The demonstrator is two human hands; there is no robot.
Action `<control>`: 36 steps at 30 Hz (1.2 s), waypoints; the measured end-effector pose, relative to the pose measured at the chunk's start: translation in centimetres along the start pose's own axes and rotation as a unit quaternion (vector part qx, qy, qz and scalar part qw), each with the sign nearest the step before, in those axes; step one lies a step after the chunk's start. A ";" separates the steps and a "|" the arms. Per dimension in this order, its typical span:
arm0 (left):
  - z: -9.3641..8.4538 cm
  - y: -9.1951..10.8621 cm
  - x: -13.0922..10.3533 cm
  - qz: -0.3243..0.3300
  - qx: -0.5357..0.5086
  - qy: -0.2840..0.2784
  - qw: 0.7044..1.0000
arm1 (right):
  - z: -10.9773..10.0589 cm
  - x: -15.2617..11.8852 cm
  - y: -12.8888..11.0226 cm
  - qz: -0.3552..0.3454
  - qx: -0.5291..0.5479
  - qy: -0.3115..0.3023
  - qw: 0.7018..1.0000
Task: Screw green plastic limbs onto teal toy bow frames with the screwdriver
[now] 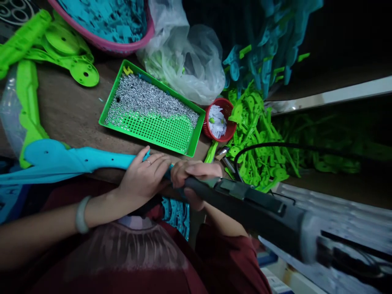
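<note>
My left hand point(145, 173), with a ring on one finger, is closed over a long light-blue plastic part point(73, 159). The part has a rounded, widened end at the left and small holes along its length. Beside it, my right hand point(196, 175) wraps around the front of a dark in-line power screwdriver point(245, 200), its body stretching away to the lower right. The driver's front end meets the part between both hands; the contact point is hidden by my fingers. Just beyond the hands stands a green perforated tray point(153, 145) holding many small silver screws point(153, 98).
Behind the tray are a pink basin point(122, 47) of blue pieces and a clear plastic bag point(199, 61). A red basket point(231, 130) holds white pieces. Green plastic parts point(257, 151) pile at right, others point(33, 94) at left. A black cable point(275, 144) arcs above the screwdriver.
</note>
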State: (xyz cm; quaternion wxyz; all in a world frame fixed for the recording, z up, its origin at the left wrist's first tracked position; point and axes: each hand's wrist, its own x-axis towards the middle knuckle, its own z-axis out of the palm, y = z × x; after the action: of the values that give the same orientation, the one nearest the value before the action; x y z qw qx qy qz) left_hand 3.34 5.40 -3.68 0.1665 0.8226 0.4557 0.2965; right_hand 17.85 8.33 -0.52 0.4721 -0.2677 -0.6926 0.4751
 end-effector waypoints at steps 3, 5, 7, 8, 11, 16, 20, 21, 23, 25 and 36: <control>-0.8 -0.4 -0.3 0.014 0.012 -0.010 1.000 | -0.4 0.6 -0.7 -0.031 0.049 0.013 0.998; -2.1 -0.2 -1.4 0.019 0.007 -0.020 1.000 | -1.6 1.3 -1.6 -0.021 0.062 0.038 0.997; -3.3 0.6 -3.1 0.001 -0.071 -0.039 0.997 | -3.3 2.3 -2.4 -0.057 0.056 0.119 0.990; -3.6 1.2 -4.0 -0.025 -0.148 -0.070 0.986 | -4.3 2.8 -2.5 -0.086 0.043 0.175 0.980; -2.7 3.7 -6.1 -0.220 -0.451 -0.259 0.825 | -6.2 4.3 -1.6 -0.139 0.000 0.307 0.942; 2.7 7.9 -4.6 -0.515 -0.693 -0.263 0.432 | -4.8 5.2 1.5 -0.072 -0.084 0.345 0.932; 4.7 10.0 -3.4 -0.562 -0.680 -0.166 0.441 | -2.7 3.4 1.6 -0.043 -0.074 0.292 0.953; 4.8 10.4 -3.5 -0.563 -0.668 -0.140 0.467 | -2.5 2.8 1.3 -0.041 -0.062 0.274 0.959; 4.8 10.8 -4.1 -0.564 -0.646 -0.102 0.504 | -3.0 2.1 0.7 -0.043 -0.045 0.249 0.967; 4.7 11.1 -4.6 -0.571 -0.641 -0.096 0.504 | -4.1 2.1 0.5 -0.053 -0.055 0.267 0.961; 4.5 9.7 -6.2 -0.542 -0.665 -0.106 0.502 | -5.3 5.9 4.8 -0.050 -0.065 0.327 0.942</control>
State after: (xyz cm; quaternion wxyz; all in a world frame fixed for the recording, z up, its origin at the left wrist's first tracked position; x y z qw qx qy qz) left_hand 9.95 -4.98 -3.94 0.8401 0.0872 0.4598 0.2744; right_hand 19.93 17.24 -2.00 0.6771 -0.4035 -0.5421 0.2911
